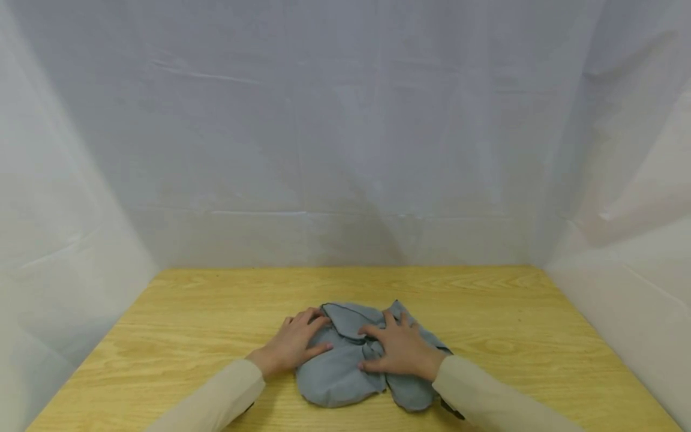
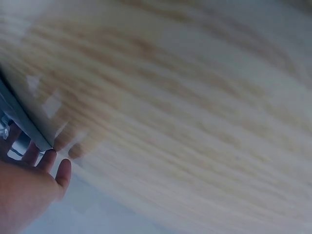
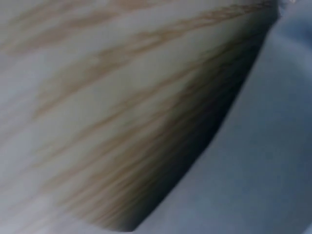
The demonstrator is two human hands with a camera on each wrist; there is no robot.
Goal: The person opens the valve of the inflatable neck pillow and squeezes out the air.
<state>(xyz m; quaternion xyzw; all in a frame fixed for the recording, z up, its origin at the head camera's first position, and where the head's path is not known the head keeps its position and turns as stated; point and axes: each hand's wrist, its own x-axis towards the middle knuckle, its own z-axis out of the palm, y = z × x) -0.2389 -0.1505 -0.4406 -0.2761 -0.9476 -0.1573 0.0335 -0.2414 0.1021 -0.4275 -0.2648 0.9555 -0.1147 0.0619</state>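
A blue-grey cloth (image 1: 337,375) with dark edging lies bunched and folded over itself on the wooden table, in the head view. My left hand (image 1: 294,341) is at its left side, fingers spread, with the thumb over the fabric. In the left wrist view, the fingertips of that hand (image 2: 29,180) touch the dark edge of the cloth (image 2: 22,119). Fingers apart, my right hand (image 1: 402,348) rests on the right part of the cloth. The right wrist view shows a broad face of cloth (image 3: 258,146) but not the hand. Whether anything lies under the folds is hidden.
The light wooden table (image 1: 216,300) extends around the cloth on all sides. White sheeting (image 1: 345,150) hangs behind the table's back edge, and more sheeting (image 1: 626,288) stands along its right and left sides.
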